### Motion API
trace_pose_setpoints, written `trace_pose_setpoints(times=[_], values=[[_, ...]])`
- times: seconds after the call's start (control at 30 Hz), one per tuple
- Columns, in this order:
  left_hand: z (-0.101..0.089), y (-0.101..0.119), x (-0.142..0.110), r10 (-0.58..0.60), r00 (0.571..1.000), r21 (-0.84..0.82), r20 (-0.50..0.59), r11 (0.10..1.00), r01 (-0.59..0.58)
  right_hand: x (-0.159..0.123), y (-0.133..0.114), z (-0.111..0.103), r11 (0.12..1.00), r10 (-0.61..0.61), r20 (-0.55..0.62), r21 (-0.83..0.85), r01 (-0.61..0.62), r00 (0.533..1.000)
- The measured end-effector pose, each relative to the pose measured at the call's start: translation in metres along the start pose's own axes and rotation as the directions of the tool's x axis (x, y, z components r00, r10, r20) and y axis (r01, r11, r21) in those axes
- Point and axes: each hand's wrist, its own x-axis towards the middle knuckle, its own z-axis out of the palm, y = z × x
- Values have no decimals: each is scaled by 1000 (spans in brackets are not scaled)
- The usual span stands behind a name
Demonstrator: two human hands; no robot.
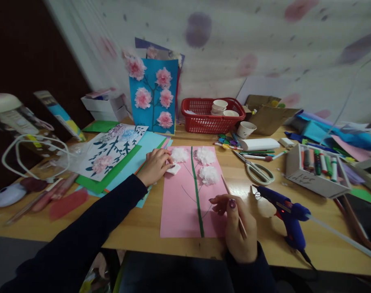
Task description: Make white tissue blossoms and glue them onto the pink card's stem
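A pink sheet (179, 211) lies on the table with a green stem down its middle, thin drawn branch lines and three white ruffled paper flowers (208, 175) near its upper part. My left hand (155, 166) rests at the sheet's upper left edge, fingers bent and closed at a small folded white tissue piece (173, 169) below the left flower. My right hand (240, 228) is over the sheet's lower right, closed around a thin wooden stick (241, 226) pointing up and left. Whether the stick is a brush or a pencil, I cannot tell.
Right of the sheet lie a blue glue gun (287, 215) with its red light lit, scissors (258, 171) and a marker box (318, 175). Behind stand a red basket (200, 127) and a blue flower picture (154, 97). Coloured papers (101, 185) are on the left.
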Motion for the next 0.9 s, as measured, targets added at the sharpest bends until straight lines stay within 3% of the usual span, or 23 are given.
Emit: trace_pose_setpoints(times=[0.27, 0.47, 0.73, 0.9], values=[[-2, 0, -3, 13, 993, 2, -119, 1000, -13, -1, 0, 0, 1000, 6, 2, -10, -6, 1000], [3, -3, -1, -7, 999, 19, -34, 1000, 8, 0, -1, 0, 1000, 0, 6, -19, 0, 1000], [0, -1, -1, -20, 999, 14, -44, 1000, 21, 0, -1, 1, 1000, -8, 5, -20, 8, 1000], [4, -4, 0, -19, 1000, 2, 12, 1000, 19, 0, -3, 1, 1000, -8, 9, -28, 8, 1000]])
